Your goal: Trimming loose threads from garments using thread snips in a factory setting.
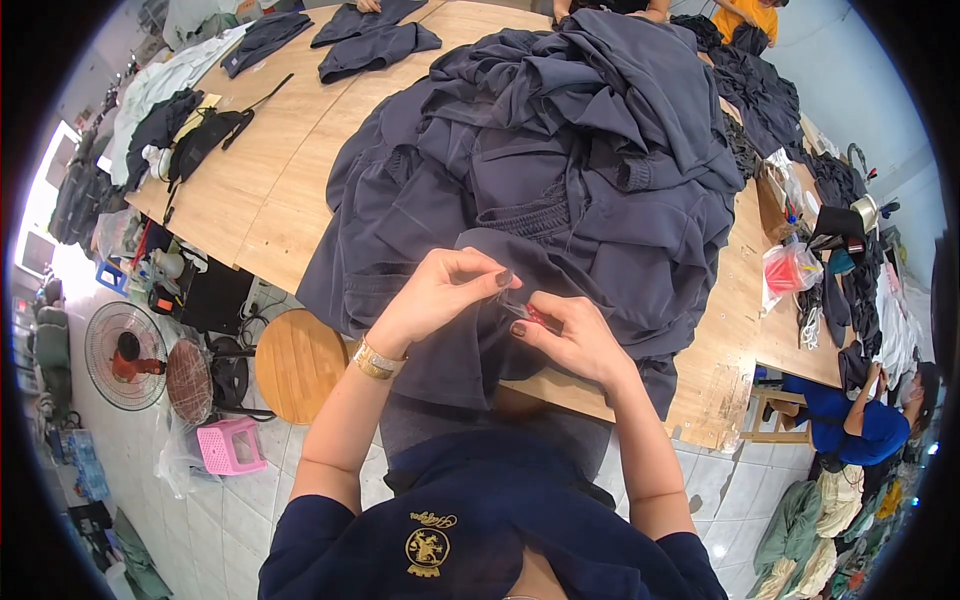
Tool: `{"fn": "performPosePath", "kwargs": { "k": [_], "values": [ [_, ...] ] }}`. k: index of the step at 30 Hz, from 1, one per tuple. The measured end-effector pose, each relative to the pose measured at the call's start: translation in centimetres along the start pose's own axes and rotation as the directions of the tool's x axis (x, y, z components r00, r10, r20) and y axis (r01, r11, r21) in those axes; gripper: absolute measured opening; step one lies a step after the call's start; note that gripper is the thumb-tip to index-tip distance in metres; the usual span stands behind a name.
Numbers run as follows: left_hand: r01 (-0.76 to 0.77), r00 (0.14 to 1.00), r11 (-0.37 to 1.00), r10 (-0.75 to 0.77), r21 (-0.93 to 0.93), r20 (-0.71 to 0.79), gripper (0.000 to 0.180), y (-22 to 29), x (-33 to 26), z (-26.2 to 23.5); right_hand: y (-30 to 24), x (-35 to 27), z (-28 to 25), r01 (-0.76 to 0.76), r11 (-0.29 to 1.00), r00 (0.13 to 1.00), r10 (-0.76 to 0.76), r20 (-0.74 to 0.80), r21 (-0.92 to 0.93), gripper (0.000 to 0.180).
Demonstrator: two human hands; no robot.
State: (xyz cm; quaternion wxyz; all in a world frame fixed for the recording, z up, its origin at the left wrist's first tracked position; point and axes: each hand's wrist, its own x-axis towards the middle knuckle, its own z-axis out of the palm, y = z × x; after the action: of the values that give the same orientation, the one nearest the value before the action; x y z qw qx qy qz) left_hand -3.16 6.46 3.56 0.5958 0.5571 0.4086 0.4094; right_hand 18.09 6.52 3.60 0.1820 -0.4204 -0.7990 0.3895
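Observation:
A large heap of dark grey garments, some with gathered elastic waistbands, covers the table in front of me. My left hand is closed in a pinch at the edge of one dark grey garment, which hangs over the near table edge. Close beside it, my right hand curls around a small red-handled tool that looks like thread snips. Its tip points toward the left fingertips, and most of it is hidden in the palm.
Folded dark pieces lie on the far left of the wooden table. A round wooden stool, a fan and a pink plastic stool stand at left. A person in blue sits at right; others work across the table.

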Motion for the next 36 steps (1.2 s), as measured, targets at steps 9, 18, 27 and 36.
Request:
{"fn": "performPosePath", "kwargs": {
  "k": [9, 18, 27, 36],
  "values": [
    [0.02, 0.999, 1.0, -0.019, 0.019, -0.038, 0.019, 0.1, 0.1, 0.2, 0.6, -0.2, -0.1, 0.028, 0.999, 0.999, -0.027, -0.027, 0.042, 0.041],
    [0.052, 0.995, 0.994, -0.061, -0.1, -0.082, 0.022, -0.8, 0.0, 0.2, 1.7, 0.2, 3.6, -0.094, 0.756, 0.986, 0.159, -0.042, 0.648, 0.013],
    [0.152, 0.987, 0.979, -0.143, -0.135, 0.069, 0.02, -2.5, -1.2, -0.7, 1.7, 0.4, 3.0, 0.011, 0.823, 0.971, 0.127, -0.203, 0.567, 0.007],
    [0.02, 0.99, 0.931, -0.069, -0.364, -0.122, 0.014, -3.0, -1.9, 0.3, 1.4, -1.7, 3.0, -0.003, 0.708, 0.953, 0.215, -0.211, 0.706, 0.018]
  ]
}}
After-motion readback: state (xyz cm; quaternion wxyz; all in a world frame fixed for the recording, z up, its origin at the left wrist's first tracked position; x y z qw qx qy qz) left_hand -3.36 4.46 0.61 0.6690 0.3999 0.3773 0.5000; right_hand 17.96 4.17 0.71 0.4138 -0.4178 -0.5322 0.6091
